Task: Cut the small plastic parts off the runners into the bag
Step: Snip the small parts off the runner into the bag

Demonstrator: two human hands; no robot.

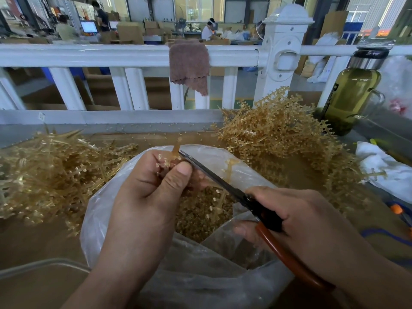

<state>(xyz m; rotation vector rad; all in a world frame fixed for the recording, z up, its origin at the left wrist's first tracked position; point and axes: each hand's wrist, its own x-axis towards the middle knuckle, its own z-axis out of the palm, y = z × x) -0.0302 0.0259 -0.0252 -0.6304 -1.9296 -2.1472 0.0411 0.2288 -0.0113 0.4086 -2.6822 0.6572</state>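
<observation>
Amber-coloured plastic is nearly everywhere on the brown desk (33, 239). The left hand (147, 188) is clenched around one runner (176, 150), with the thumb pressing it against the fingers; a short end of the runner stands up above the hand, and some small parts are visible between the fingers. The right hand (312, 219) grasps the scissors (223, 181) by their red-brown handles. The dark blades point up and to the left, and their tip touches the runner just above the left thumb. If the blades are a little apart or fully together, I cannot tell.

Both hands are over the open mouth of a clear plastic bag (200, 275), which stands at the near edge of the desk. Many cut parts (200, 215) lie inside the bag, directly under the scissors.

One pile of runners (55, 170) lies left of the bag, and a second, higher pile (278, 134) lies right of it and behind. A bottle (350, 94) with yellow-green liquid stands beside the right pile. A white railing (89, 55) runs behind the desk, and a brown cloth (189, 63) hangs over its top bar.
</observation>
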